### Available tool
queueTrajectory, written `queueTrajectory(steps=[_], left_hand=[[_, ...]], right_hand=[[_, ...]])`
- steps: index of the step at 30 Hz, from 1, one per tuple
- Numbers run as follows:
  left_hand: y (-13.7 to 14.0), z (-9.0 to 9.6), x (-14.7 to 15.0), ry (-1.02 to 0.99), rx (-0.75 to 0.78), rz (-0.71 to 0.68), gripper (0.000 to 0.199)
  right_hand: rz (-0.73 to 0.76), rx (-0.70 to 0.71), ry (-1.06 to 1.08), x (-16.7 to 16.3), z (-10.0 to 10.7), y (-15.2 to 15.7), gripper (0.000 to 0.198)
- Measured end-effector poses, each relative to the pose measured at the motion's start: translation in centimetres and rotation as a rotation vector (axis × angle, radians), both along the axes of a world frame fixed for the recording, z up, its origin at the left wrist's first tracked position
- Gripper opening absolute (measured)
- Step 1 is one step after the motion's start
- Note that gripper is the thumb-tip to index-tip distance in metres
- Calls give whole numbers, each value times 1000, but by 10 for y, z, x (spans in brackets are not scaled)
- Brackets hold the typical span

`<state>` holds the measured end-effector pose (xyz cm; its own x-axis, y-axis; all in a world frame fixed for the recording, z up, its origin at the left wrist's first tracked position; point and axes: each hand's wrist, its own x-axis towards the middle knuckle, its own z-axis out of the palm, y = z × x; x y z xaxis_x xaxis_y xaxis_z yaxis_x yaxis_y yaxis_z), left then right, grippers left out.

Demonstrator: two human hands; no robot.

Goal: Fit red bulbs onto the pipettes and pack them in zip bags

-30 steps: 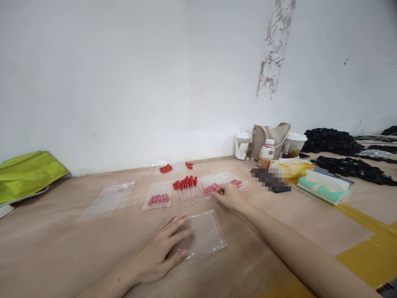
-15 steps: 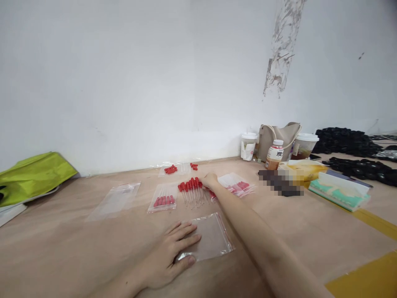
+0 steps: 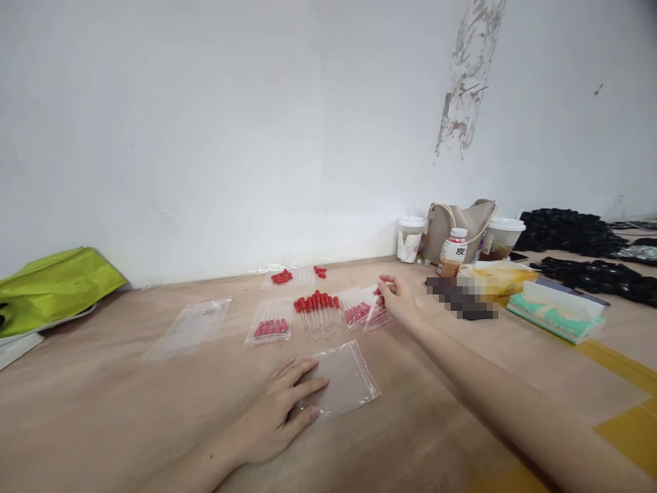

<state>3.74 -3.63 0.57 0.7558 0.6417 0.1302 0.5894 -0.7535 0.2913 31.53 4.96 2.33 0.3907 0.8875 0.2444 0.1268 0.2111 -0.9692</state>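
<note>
My left hand [image 3: 280,404] rests flat with fingers spread on a clear zip bag [image 3: 346,373], pinning its left side to the table. Farther to the right, my right hand [image 3: 399,300] pinches a red-bulbed dropper; only a bit of red shows at the fingertips and its shaft is hidden. Beneath and beside that hand lie clear bags [image 3: 359,311] with red-bulbed droppers inside. A fanned row of loose droppers [image 3: 317,305], thin stems toward me, lies left of them. Another filled bag [image 3: 269,325] is left of the row.
Small red bulbs [image 3: 282,276] lie on clear plastic near the wall. A flat clear bag [image 3: 198,325] is at left, near a yellow-green bag [image 3: 56,291]. At right stand a cup [image 3: 410,239], a bottle [image 3: 452,253], a handbag [image 3: 462,222] and a tissue pack [image 3: 554,311].
My right hand has moved right, from the right end of the dropper row to over the filled bags, with red at its fingertips. My left hand stays on the clear bag.
</note>
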Motion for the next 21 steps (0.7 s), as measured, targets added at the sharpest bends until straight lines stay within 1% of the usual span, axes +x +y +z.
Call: queueTrajectory(steps=[1, 3, 6, 9, 13, 15, 17, 19, 21], left_hand=[[1, 0, 0, 11, 0, -5, 39], [2, 1, 0, 24, 2, -22, 39], [3, 1, 0, 13, 8, -38, 40], [3, 2, 1, 11, 3, -34, 43], [2, 3, 1, -9, -12, -27, 46], [2, 3, 2, -26, -17, -25, 48], [2, 2, 2, -37, -18, -28, 50], [2, 1, 2, -39, -19, -30, 51], [2, 1, 2, -34, -17, -29, 51]], right_hand=[[20, 35, 51, 6, -7, -12, 21], [44, 58, 147, 14, -24, -29, 24], [34, 48, 248, 14, -42, -41, 26], [50, 17, 316, 6, -47, -44, 25], [109, -72, 452, -3, -44, -51, 19], [206, -146, 488, -3, -42, -57, 19], [388, -238, 423, 0, -40, -62, 22], [601, -310, 254, 5, -38, -67, 25], [752, -317, 42, 10, -36, -69, 29]])
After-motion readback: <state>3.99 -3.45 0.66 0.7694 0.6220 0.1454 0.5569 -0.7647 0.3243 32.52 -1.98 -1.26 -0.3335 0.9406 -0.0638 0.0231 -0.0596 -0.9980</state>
